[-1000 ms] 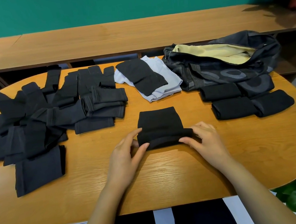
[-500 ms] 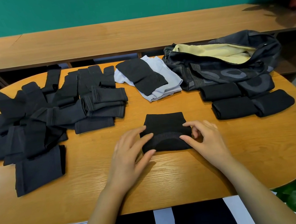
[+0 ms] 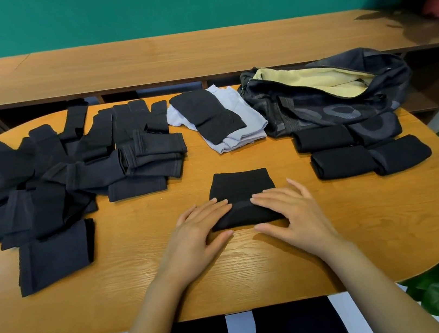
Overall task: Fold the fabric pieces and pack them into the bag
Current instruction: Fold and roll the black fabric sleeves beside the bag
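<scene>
Fabric piece (image 3: 240, 187), black, half folded, at mid-table (image 3: 378, 228) just before you, your left hand (image 3: 199, 227) and right hand (image 3: 293, 212) pressing flat on its folded near edge, fingers straight, gripping nothing, bag (image 3: 329, 110) gaping at far right, folded pieces (image 3: 354, 159) before it, unfolded pile (image 3: 58, 179) at left
</scene>
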`<state>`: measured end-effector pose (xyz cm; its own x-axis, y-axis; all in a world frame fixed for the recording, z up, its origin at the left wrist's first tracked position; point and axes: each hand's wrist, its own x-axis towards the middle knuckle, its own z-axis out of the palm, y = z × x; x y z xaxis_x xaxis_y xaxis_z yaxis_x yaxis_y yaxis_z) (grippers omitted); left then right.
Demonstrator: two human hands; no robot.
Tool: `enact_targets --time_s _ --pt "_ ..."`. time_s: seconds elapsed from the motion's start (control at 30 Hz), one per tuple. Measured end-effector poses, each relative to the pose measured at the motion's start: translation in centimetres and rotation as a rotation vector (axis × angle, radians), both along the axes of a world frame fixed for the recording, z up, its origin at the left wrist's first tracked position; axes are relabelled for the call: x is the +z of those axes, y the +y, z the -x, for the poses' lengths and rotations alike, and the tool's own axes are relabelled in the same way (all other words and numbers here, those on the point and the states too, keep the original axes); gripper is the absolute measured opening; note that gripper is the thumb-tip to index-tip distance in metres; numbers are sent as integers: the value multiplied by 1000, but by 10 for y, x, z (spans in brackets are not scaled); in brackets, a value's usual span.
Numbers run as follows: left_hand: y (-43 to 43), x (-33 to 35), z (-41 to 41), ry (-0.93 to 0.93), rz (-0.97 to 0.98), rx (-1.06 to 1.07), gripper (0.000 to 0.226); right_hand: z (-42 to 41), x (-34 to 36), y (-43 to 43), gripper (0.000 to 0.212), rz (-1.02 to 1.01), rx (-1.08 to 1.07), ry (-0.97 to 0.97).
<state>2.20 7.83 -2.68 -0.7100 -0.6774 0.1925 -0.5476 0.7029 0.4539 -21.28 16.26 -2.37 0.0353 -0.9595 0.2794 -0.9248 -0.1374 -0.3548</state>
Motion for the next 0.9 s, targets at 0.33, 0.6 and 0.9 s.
enact_targets --time_s 0.33,0.6,0.9 --pt "6 4 -9 276 -46 77 45 3 3 5 57 -14 -14 -169" --pt "2 17 4 476 -331 222 51 6 14 2 43 -120 -130 -611" --pt "-1 15 23 106 135 61 49 5 15 -23 50 -60 -317 -398"
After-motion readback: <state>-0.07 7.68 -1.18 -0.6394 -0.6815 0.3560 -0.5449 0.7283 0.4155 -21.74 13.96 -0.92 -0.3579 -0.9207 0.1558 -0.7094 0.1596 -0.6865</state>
